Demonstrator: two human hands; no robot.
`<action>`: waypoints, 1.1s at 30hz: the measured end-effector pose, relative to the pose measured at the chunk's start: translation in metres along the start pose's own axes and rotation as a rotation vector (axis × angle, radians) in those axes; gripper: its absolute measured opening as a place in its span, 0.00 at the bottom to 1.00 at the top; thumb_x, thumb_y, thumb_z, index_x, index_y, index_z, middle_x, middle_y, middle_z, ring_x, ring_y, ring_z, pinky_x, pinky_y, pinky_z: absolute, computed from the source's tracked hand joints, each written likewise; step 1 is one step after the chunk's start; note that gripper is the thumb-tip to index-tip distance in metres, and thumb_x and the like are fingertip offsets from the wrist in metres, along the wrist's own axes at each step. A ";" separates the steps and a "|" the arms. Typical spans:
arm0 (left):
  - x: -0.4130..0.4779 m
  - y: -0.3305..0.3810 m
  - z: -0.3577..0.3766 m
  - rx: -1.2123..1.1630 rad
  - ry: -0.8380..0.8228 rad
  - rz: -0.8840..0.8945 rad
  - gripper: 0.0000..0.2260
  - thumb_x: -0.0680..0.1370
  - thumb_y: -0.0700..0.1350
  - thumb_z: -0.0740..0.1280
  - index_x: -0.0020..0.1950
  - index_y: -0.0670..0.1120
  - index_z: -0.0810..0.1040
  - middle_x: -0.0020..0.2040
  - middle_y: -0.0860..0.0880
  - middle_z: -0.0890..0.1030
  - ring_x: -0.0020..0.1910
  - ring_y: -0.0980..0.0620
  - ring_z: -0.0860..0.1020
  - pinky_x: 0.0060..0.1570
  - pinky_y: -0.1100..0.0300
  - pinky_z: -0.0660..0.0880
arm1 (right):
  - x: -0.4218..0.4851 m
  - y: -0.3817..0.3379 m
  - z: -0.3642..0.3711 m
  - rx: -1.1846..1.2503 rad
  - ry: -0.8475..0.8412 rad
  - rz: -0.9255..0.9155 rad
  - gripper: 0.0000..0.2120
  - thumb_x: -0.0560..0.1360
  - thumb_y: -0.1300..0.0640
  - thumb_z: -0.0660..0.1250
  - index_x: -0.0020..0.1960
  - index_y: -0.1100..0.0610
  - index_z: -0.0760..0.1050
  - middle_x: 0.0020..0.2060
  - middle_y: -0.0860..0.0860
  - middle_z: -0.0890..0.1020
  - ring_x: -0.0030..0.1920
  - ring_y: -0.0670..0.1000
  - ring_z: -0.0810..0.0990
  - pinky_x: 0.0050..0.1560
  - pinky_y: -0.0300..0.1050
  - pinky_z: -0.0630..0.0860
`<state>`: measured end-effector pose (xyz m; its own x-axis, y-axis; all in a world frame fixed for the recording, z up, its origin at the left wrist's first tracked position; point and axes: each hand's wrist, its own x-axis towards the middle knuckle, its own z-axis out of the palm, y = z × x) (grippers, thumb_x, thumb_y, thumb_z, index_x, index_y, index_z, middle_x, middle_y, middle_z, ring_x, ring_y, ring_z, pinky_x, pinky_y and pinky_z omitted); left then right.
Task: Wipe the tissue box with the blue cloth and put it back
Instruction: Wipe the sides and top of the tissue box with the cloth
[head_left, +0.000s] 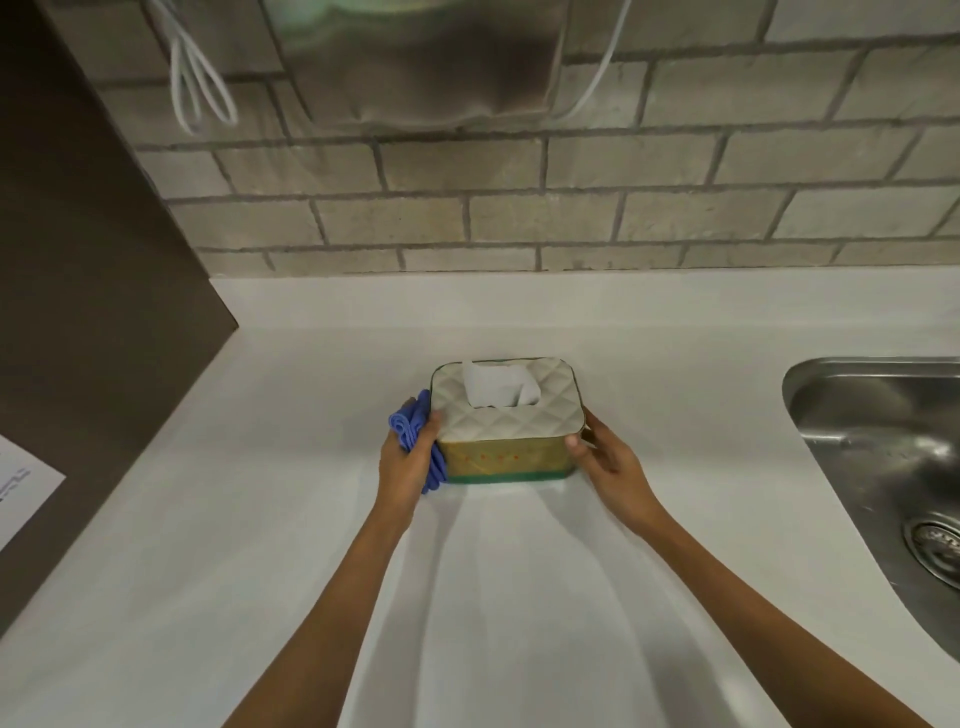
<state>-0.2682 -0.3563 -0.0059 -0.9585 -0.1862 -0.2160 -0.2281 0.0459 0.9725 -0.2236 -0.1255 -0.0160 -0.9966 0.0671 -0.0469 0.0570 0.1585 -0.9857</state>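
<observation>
tissue box on white countertop, clamped between both hands | left hand presses bunched blue cloth to its left end | right hand grips right end | risk: hard push skids box toward sink; cloth snags protruding tissue
</observation>
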 end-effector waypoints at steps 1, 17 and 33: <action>0.000 0.004 0.000 0.021 0.010 -0.014 0.17 0.77 0.50 0.65 0.65 0.48 0.73 0.45 0.52 0.79 0.49 0.53 0.77 0.47 0.61 0.71 | 0.001 -0.002 0.000 -0.016 0.025 0.003 0.24 0.76 0.51 0.62 0.71 0.52 0.64 0.61 0.49 0.77 0.61 0.47 0.76 0.50 0.28 0.75; 0.037 0.071 -0.012 0.413 -0.019 -0.178 0.20 0.72 0.62 0.64 0.45 0.44 0.75 0.48 0.42 0.80 0.53 0.41 0.79 0.60 0.48 0.75 | 0.014 -0.052 0.004 -0.122 0.178 0.244 0.23 0.68 0.33 0.63 0.56 0.45 0.69 0.38 0.49 0.80 0.35 0.53 0.83 0.44 0.48 0.80; 0.028 0.060 0.016 0.304 0.122 0.185 0.17 0.77 0.60 0.58 0.57 0.51 0.76 0.49 0.53 0.79 0.52 0.52 0.77 0.51 0.63 0.71 | 0.036 -0.026 0.004 0.164 -0.060 0.043 0.26 0.75 0.46 0.61 0.71 0.39 0.58 0.68 0.47 0.71 0.63 0.45 0.73 0.59 0.39 0.74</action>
<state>-0.3118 -0.3432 0.0445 -0.9649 -0.2623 -0.0094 -0.1110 0.3753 0.9202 -0.2608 -0.1312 0.0073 -0.9955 0.0106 -0.0947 0.0946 -0.0069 -0.9955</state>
